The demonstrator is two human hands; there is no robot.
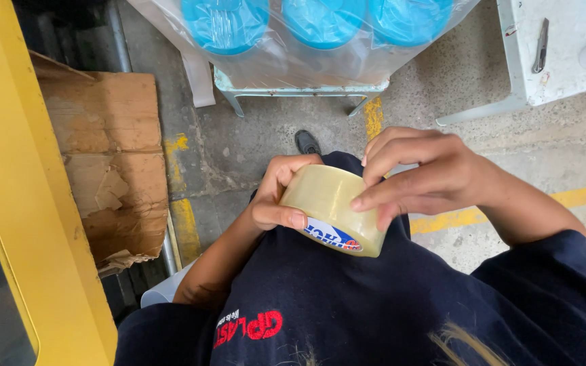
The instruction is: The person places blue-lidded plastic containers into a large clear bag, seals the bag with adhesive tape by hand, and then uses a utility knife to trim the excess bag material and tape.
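A roll of clear yellowish packing tape (327,203) is held in front of my dark blue shirt. My left hand (276,193) grips the roll from its left side, thumb pressed on the near rim. My right hand (418,176) lies over the roll's right side, fingertips touching the outer band of tape as if feeling along its surface. Both hands are on the roll, above my lap.
A yellow frame (28,203) runs down the left. Torn brown cardboard (113,156) leans beside it. Blue-lidded containers in clear plastic wrap (306,27) sit on a pale metal stand. A white table (564,47) with a small tool stands top right. Concrete floor with yellow lines (584,195).
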